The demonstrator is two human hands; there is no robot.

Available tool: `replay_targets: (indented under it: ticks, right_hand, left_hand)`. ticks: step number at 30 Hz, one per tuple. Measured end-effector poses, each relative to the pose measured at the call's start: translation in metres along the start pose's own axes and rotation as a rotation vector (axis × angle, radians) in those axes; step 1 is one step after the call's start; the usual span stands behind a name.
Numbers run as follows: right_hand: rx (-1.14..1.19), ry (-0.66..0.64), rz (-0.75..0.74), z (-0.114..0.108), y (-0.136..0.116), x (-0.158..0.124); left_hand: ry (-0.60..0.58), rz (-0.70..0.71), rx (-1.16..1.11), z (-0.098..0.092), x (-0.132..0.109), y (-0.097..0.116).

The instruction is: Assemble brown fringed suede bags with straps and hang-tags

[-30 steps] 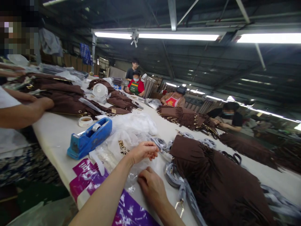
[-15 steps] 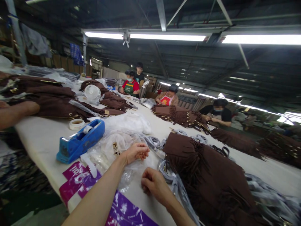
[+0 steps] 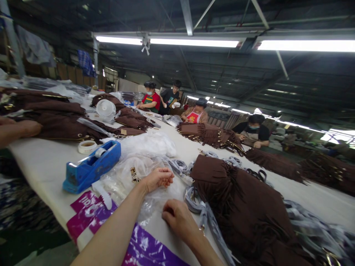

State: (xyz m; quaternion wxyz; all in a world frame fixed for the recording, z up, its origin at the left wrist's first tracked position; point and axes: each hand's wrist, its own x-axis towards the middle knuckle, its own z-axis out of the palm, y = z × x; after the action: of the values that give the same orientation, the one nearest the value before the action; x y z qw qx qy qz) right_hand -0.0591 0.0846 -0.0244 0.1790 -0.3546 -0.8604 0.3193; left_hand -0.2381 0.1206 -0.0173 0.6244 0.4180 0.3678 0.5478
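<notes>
My left hand (image 3: 158,180) hovers over a clear plastic bag (image 3: 149,207), fingers curled inward; whatever they may pinch is too small to make out. Close to its wrist, small gold-coloured metal pieces (image 3: 135,175) lie on the plastic. My right hand (image 3: 177,218) is closed, knuckles up, just above the white tabletop, its fingertips hidden from me. Right of it are straps wrapped in grey plastic (image 3: 200,203) and a large dark brown fringed fabric piece (image 3: 257,203). Beneath my left forearm spreads a purple printed plastic bag (image 3: 151,245).
A blue tape dispenser (image 3: 94,164), a tape roll (image 3: 87,147) and a white serrated plastic piece (image 3: 103,195) lie to the left. Behind them stand a small white fan (image 3: 105,109) and brown fabric piles (image 3: 59,120). Another person's arm (image 3: 20,127) reaches in; several co-workers sit or stand farther back.
My view has shifted slightly, while both hands keep nearly the same pose. Far back, the standing person in black has moved right and leans beside the person in red.
</notes>
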Motion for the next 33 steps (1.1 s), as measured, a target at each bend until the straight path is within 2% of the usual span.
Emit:
replay_targets:
  ticks: [3, 5, 9, 12, 14, 16, 19, 20, 22, 24, 26, 28, 29, 31, 33]
  right_hand:
    - [-0.113, 0.007, -0.019, -0.001, -0.008, -0.003]
    - [-0.169, 0.000, -0.011, -0.011, -0.008, -0.014]
    - [-0.352, -0.100, 0.106, -0.060, 0.006, -0.061]
    - [-0.189, -0.155, 0.234, -0.101, 0.021, -0.102]
    - [-0.043, -0.090, 0.286, -0.114, 0.028, -0.121]
    - [-0.022, 0.016, 0.284, -0.112, 0.031, -0.129]
    - [-0.082, 0.073, 0.242, -0.096, 0.028, -0.127]
    - [-0.090, 0.074, 0.231, -0.091, 0.026, -0.126]
    - [-0.120, 0.077, 0.212, -0.086, 0.023, -0.126]
    - [-0.192, 0.086, 0.203, -0.090, 0.026, -0.132]
    - [-0.288, 0.109, 0.220, -0.102, 0.036, -0.144]
    - [-0.346, 0.199, 0.253, -0.121, 0.055, -0.164]
    - [-0.335, 0.266, 0.268, -0.131, 0.067, -0.176]
    - [-0.216, 0.419, 0.284, -0.150, 0.092, -0.203]
    - [0.007, 0.445, 0.282, -0.163, 0.113, -0.231]
  left_hand:
    - [0.012, -0.002, 0.026, 0.000, 0.000, 0.000]
    - [0.017, -0.004, 0.052, 0.001, -0.001, 0.000]
    - [0.012, -0.002, 0.122, 0.001, 0.000, -0.002]
    - [-0.013, 0.000, 0.211, 0.003, 0.002, 0.000]
    - [-0.051, 0.002, 0.310, 0.010, 0.000, 0.007]
    - [-0.119, 0.005, 0.438, 0.025, -0.006, 0.017]
    - [-0.257, 0.035, 0.662, 0.066, -0.032, 0.023]
    - [-0.314, 0.063, 0.790, 0.081, -0.044, 0.020]
    - [-0.427, 0.164, 1.184, 0.105, -0.067, 0.003]
    - [-0.403, 0.284, 1.525, 0.111, -0.085, -0.022]
    - [-0.315, 0.437, 1.702, 0.094, -0.092, -0.041]
    - [-0.211, 0.581, 1.803, 0.062, -0.091, -0.044]
    - [-0.133, 0.635, 1.840, 0.044, -0.089, -0.039]
    - [-0.065, 0.656, 1.895, 0.013, -0.086, -0.022]
    - [-0.075, 0.653, 1.921, -0.003, -0.086, -0.003]
